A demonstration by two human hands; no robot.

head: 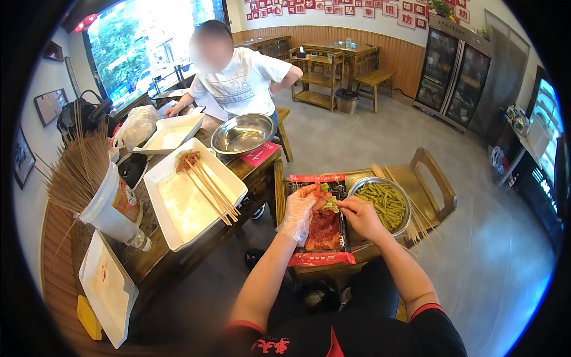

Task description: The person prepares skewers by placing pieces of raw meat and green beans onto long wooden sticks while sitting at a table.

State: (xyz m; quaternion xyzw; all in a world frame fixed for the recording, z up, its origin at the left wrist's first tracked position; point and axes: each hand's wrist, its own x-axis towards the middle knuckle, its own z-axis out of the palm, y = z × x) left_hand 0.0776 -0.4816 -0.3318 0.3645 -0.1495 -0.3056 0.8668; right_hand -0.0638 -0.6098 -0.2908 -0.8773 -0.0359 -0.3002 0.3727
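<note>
My left hand [301,214], in a clear plastic glove, holds a slice of red marinated meat [317,198] with green pieces at it. The bare fingertips of my right hand [363,218] pinch a thin bamboo skewer [333,206] against the meat, its far end hidden. Below both hands lies an opened black and red plastic packet [343,232] with red sauced meat [322,230] on it. A metal bowl of cut green beans [381,203] sits just beyond my right hand. Loose bamboo skewers [417,214] lie along the bowl's right side on a wooden chair [401,172].
On the table to the left, a white tray [171,223] holds several loaded skewers [209,185]. Nearby stand a steel basin [243,134], another white tray [171,134] and a plastic tub [107,203] of skewers. A person [243,80] sits across the table.
</note>
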